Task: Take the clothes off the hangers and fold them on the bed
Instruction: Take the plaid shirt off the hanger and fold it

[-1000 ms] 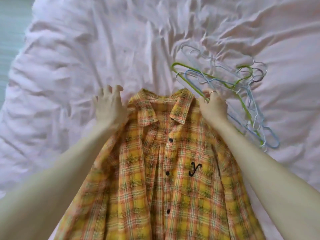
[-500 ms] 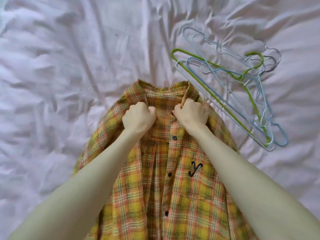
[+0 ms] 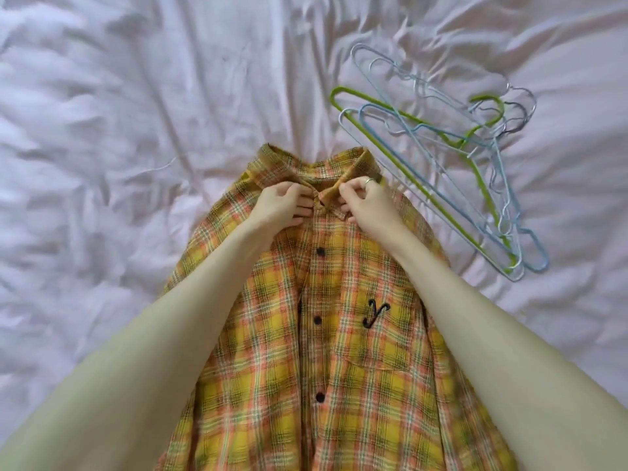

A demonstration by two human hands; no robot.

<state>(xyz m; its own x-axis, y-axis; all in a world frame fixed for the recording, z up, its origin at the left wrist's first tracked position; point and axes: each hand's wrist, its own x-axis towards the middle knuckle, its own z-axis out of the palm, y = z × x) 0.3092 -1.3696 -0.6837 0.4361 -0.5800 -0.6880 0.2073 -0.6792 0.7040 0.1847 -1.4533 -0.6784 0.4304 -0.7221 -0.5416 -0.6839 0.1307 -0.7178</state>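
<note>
Yellow-orange plaid button-up shirt lies face-up, centre to bottom of frame, on the wrinkled pale pink bed sheet. Left hand & right hand, fingers curled, each pinch the collar at the neck opening. Pile of green, blue & white wire hangers sits upper right, just beside the shirt's shoulder.

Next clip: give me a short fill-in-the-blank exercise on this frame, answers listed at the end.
1. Both the left hand and the right hand pinch the plaid shirt at its ____.
2. The pile of hangers lies to the ____ of the shirt.
3. A ring shows on the ____ hand.
4. The one hanger that is neither blue nor white is ____.

Answers: collar; right; right; green
</note>
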